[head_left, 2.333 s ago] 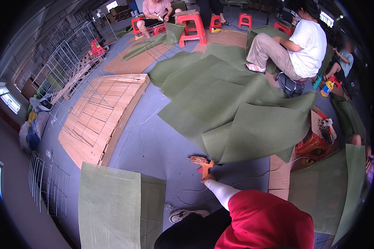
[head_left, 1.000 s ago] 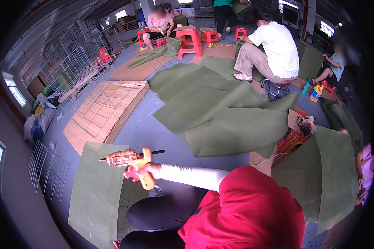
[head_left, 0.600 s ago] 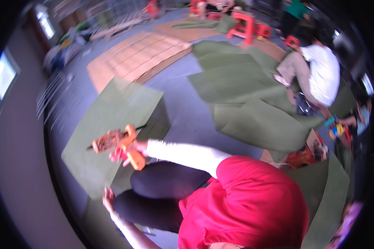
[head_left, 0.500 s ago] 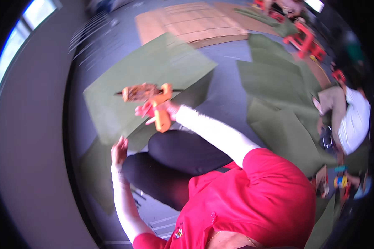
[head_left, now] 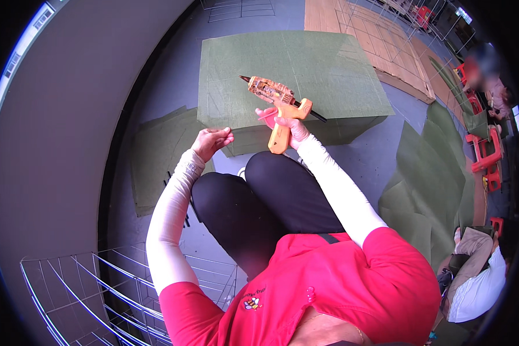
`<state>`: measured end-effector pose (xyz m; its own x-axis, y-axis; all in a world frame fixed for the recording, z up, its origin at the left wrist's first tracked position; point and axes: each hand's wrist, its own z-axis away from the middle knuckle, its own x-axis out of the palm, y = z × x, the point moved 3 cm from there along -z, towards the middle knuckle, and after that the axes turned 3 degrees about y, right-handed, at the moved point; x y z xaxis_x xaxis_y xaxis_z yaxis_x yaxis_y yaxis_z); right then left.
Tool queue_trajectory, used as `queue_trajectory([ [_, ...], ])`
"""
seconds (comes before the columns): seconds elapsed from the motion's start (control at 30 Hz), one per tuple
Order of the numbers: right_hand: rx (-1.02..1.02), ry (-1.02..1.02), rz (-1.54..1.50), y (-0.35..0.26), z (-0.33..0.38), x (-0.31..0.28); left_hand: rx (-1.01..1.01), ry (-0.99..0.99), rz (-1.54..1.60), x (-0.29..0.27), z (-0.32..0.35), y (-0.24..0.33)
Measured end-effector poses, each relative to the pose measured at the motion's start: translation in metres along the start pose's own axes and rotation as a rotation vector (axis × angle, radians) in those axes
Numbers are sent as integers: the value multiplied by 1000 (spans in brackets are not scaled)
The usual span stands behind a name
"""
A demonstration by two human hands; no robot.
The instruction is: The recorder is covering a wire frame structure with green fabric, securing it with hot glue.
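A yellow-orange hot glue gun (head_left: 279,134) with a red trigger and a stained barrel rests in the grip of my right hand (head_left: 295,130). Its dark nozzle points to the far left, and a black glue stick pokes out at the back. Over the near edge of a green-covered, box-shaped block (head_left: 294,63), my left hand (head_left: 213,142) has its fingertips pinched together. Whether anything is between them is too small to see. The block's flat green top lies beneath the gun, its front side in shadow.
Wire frames (head_left: 121,294) stand at the lower left beside the grey wall (head_left: 57,173). Green sheets (head_left: 427,179) lie on the right floor, another green sheet (head_left: 161,155) at the left. Brown boards (head_left: 380,46) are at the back. Two people sit at the right near red stools (head_left: 487,153).
The view has swung and steadied, bringing the wire frame at the lower left into sight. My left hand has come up to the block's near edge; the glue gun stays in my right hand.
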<state>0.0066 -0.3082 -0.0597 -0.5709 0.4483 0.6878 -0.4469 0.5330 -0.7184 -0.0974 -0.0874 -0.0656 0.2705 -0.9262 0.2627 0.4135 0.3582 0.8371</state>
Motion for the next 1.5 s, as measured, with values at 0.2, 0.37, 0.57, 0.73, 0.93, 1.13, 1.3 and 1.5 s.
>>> queue_trajectory([
  [0.2,50,0,-46,0,1,-13,769,512,-1487,4,44,40],
  [0.37,59,-10,-39,-1,2,-5,1020,415,-1949,23,52,61],
  [0.57,46,-22,-7,-1,3,-10,1086,291,-1958,5,30,47],
  [0.73,86,-5,3,-3,3,-10,1223,339,-1831,0,30,41],
  [0.93,176,-87,6,-18,6,-5,1217,362,-1885,-13,26,31],
  [1.13,82,-133,224,-95,12,38,1278,344,-1775,-15,28,30],
  [1.3,99,-159,379,-121,19,86,1325,395,-1842,-24,35,25],
  [1.5,184,-103,431,-131,45,91,1360,315,-1902,-28,30,21],
])
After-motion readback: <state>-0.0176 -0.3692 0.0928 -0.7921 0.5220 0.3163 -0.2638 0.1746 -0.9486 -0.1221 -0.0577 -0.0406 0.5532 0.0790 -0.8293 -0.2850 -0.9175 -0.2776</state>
